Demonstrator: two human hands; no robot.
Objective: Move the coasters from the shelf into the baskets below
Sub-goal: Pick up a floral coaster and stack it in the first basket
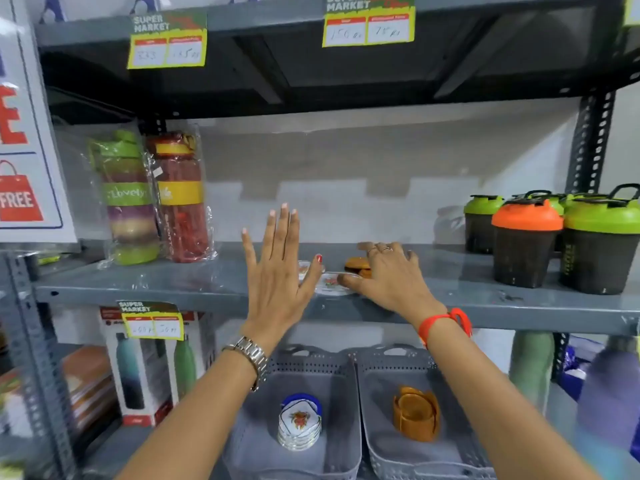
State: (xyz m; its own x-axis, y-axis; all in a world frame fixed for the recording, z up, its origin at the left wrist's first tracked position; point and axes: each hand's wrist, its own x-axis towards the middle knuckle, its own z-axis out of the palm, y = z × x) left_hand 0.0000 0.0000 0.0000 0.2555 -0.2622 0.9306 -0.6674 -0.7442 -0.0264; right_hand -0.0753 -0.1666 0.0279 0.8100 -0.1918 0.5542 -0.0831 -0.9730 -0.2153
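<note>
On the grey shelf a white floral coaster lies at the front edge. My right hand rests over it, thumb on its right rim, fingers spread across brown wooden coasters behind. My left hand is raised flat with fingers apart, holding nothing, and hides part of another white coaster. Below stand two grey baskets: the left basket holds a stack of white floral coasters, the right basket holds a stack of brown coasters.
Wrapped bottles stand at the shelf's left. Shaker cups with green and orange lids stand at its right. Boxed bottles sit left of the baskets, a green bottle to their right. Price tags hang on the shelf edges.
</note>
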